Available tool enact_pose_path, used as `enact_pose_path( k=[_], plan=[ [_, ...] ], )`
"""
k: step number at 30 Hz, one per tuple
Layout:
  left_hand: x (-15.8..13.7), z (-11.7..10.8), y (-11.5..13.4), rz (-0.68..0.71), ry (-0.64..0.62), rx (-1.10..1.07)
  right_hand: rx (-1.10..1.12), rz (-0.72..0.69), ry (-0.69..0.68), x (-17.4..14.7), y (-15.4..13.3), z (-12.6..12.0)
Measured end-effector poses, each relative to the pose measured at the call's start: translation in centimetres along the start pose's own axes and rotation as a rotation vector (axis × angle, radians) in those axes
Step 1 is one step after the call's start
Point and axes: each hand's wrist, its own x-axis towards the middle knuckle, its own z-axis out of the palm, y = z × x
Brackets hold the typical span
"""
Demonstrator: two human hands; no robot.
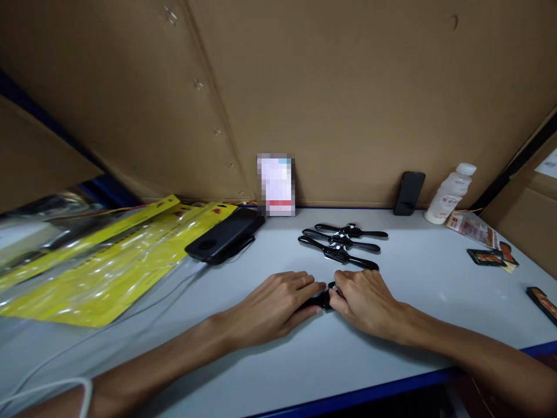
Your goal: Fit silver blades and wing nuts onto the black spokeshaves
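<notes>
A black spokeshave lies low over the table between my two hands, mostly covered by fingers. My left hand is wrapped over its left part, thumb below and fingers on top. At its middle, my right hand pinches with thumb and bent fingers; what exactly the fingertips press on is hidden. Just beyond my hands, three more black spokeshaves lie side by side: the nearest spokeshave, a middle spokeshave and the farthest spokeshave. Each has two handles and a bright metal part at the centre.
Yellow-edged clear plastic packs cover the left side, beside a black power bank with a white cable. A lit phone, a dark phone and a white bottle stand along the cardboard wall. Small cards lie right.
</notes>
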Motion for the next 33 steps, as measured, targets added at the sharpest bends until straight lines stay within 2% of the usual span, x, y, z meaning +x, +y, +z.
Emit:
enact_pose_path(
  k=[10,15,22,27,33],
  plan=[
    [-0.1,0.1,-0.2,0.007,0.01,-0.004,0.303,-0.257,-0.037,-0.3,2.6,-1.2],
    [-0.1,0.0,-0.1,0.001,-0.005,-0.003,0.217,-0.186,0.028,-0.3,3.3,-1.3],
    [-0.2,-0.2,-0.1,-0.008,-0.015,-0.016,0.278,-0.296,-0.026,-0.6,3.1,-1.6],
    [-0.2,-0.1,-0.1,0.013,-0.012,0.016,0.285,-0.161,0.14,-0.6,2.9,-1.2],
    [-0.2,0.0,-0.2,0.006,-0.006,0.012,0.263,-0.159,0.145,-0.9,2.9,-1.3]
  ],
)
